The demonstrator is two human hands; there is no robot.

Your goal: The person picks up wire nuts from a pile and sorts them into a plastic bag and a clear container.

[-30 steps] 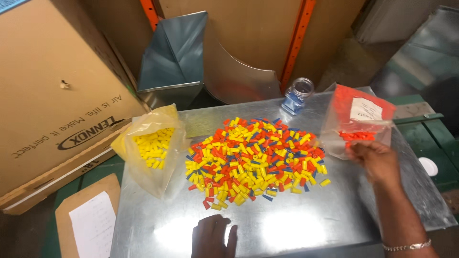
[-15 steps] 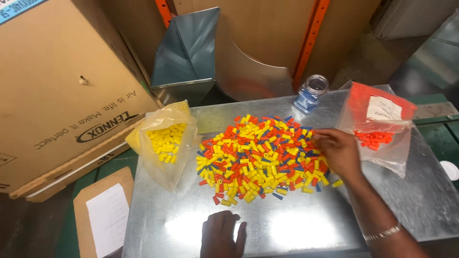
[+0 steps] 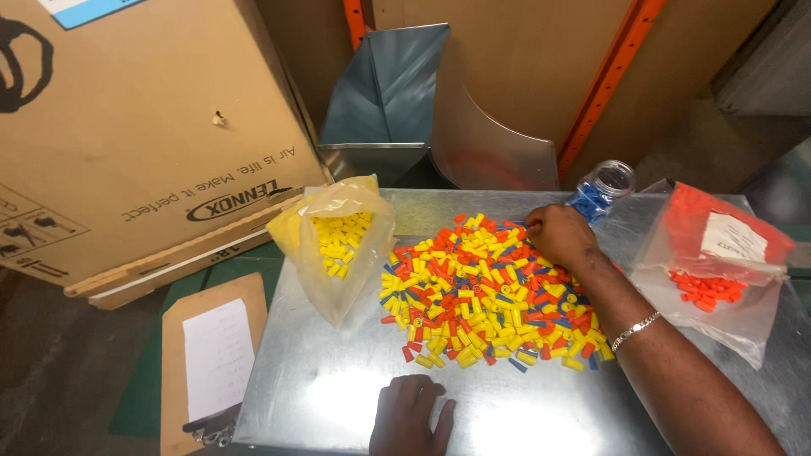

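Two clear bags flank the connector pile [image 3: 490, 291]: yellow-filled bag [image 3: 338, 245] left, white-labelled orange bag [image 3: 718, 270] right. Right hand [image 3: 559, 236] curls over the pile's far edge, grip unclear; left hand [image 3: 411, 415] rests open.

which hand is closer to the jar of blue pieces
Right. The right hand rests on the far edge of the mixed pile, just beside the jar. The left hand lies flat on the metal sheet at the near edge, well away.

Cardboard box [image 3: 127, 127], clipboard [image 3: 211, 363], sheet-metal duct [image 3: 405, 101] behind
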